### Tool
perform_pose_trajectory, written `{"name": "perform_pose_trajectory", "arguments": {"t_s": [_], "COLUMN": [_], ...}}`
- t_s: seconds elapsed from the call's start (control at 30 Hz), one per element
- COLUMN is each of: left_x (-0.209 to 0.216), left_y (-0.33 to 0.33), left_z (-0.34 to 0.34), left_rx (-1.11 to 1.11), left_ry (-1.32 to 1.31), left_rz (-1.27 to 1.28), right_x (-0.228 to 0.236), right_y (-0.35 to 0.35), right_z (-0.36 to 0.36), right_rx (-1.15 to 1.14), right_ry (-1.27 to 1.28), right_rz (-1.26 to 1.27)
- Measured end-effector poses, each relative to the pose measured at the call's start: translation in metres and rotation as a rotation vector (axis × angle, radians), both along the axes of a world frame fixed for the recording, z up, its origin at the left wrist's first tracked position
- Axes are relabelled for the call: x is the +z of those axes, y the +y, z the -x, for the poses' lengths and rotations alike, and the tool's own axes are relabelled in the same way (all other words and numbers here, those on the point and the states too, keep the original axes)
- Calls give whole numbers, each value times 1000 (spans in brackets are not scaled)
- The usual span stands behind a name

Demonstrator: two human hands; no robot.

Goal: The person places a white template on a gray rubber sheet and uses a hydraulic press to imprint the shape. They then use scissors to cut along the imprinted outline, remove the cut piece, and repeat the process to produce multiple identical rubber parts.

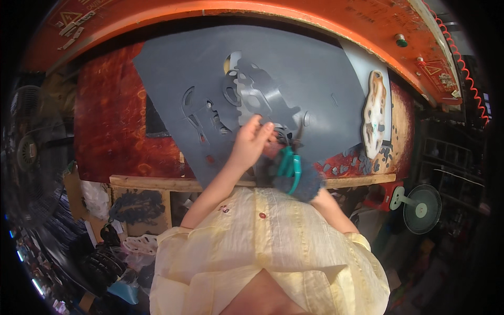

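Observation:
A large grey sheet (315, 79) lies over the red table, with several shapes cut out of its middle. My left hand (252, 142) is closed, thumb against fingers, at the lower edge of a grey cut piece with holes (260, 94), which lies over the sheet. Just right of it, my right hand (300, 184), in a dark blue glove, is wrapped round teal-handled scissors (287, 168). Their blades point up and away over the sheet, close to the left fingertips. Motion blurs the glove, and the right fingers are partly hidden by the handles.
An orange machine beam (362, 23) spans the far side. At the right lies a long white-and-brown slotted form (374, 115), with small dark scraps (352, 160) near it. A wooden strip (152, 182) edges the table. A fan (421, 209) stands at right; dark offcuts (137, 206) lie at lower left.

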State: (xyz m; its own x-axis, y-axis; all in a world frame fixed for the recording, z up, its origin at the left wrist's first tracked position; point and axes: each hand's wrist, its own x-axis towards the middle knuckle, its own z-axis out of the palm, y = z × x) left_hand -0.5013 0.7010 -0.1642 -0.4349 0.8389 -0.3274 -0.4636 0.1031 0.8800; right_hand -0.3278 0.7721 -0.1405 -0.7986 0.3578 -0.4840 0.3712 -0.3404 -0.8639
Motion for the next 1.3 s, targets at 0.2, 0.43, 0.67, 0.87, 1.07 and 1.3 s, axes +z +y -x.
{"name": "perform_pose_trajectory", "arguments": {"t_s": [0.2, 0.43, 0.67, 0.87, 1.07, 1.3], "left_x": [3, 13, 17, 13, 11, 5], "left_y": [-18, -17, -20, -21, -21, -22], "left_z": [1, -9, -10, -11, -9, -9], "left_rx": [-131, -180, -138, -123, -132, -171], "left_ry": [3, -256, -314, -325, -245, -209], "left_rz": [-7, -108, -124, -154, -161, -150], "right_x": [72, 79, 76, 79, 66, 46], "right_y": [50, 33, 43, 51, 55, 59], "right_z": [-43, -52, -48, -52, -57, -68], "right_rx": [463, 272, 427, 453, 784, 520], "right_ry": [-251, -403, -340, -374, -386, -418], "right_rz": [-1299, -230, -227, -45, -711, -96]}}
